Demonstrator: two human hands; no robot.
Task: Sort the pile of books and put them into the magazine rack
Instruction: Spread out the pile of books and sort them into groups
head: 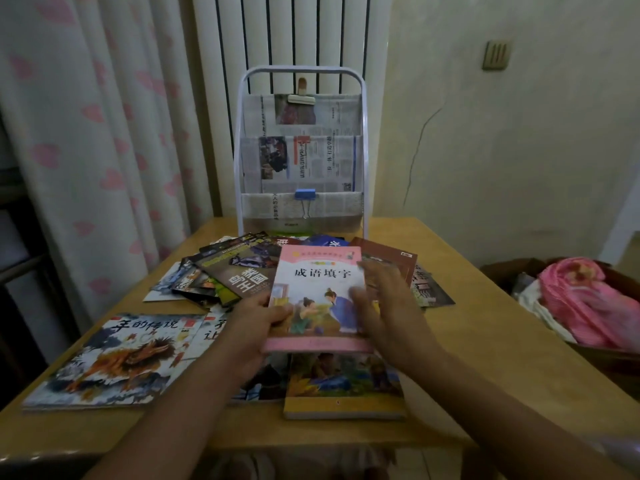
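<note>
The pink book (pixel 318 299) hangs over the bench's (pixel 485 341) middle, before the magazine rack (pixel 301 161). The left hand (pixel 252 327) pinches its left edge; the right hand (pixel 384 306) lies flat, fingers straight, on its cover. A thin paperback, probably light, glossy and bendable: best held by both side edges.

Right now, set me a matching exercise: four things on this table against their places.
Things:
1. pink book
2. blue binder clip
3. yellow-edged book
4. dragon picture book

Places:
A. near left of the table
B. lowest pocket of the magazine rack
C. held in the left hand
D. flat under the held book

Pairs: 1-C, 2-B, 3-D, 4-A
</note>
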